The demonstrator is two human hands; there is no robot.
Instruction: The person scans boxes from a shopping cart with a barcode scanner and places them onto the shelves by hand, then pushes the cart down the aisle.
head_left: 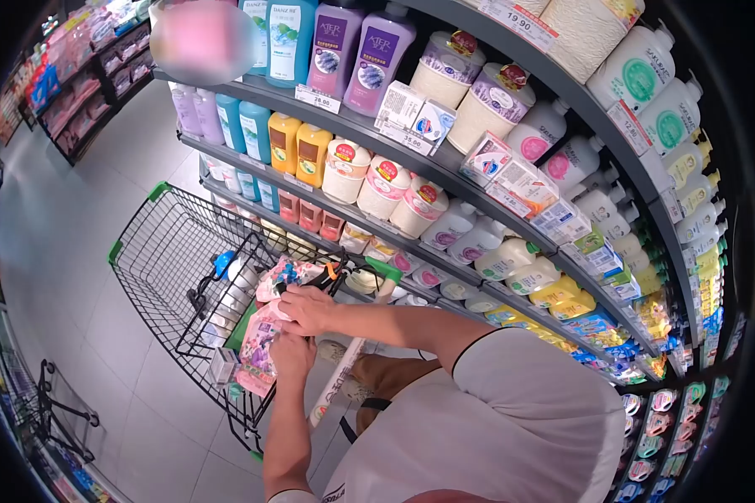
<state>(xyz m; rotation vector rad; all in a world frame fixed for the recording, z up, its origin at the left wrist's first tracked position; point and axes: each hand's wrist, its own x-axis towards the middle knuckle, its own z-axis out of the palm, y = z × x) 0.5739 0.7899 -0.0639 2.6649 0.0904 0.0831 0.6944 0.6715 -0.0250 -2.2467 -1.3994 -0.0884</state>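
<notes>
A shopping cart [155, 277] of black wire with green corners stands before me. A pink floral soft packet [258, 345] lies at its handle end. My left hand [292, 356] is closed on the packet's near edge. Just above it, my right hand [309, 308] grips the same packet near its top, fingers bent in; the fingertips are partly hidden. Beside my right hand is a second pink packet [270, 281] with blue and orange bits. White bottles [236, 289], one with a blue cap, lie deeper in the cart. A small white box [223, 366] sits near the side.
Shelves [445, 168] curve along the right, stacked with shampoo bottles, tissue rolls, soap boxes and price tags. The cart's pale handle bar [344, 381] is close to my body. Tiled floor [101, 235] stretches to the left. A black metal stand [54, 411] is at lower left.
</notes>
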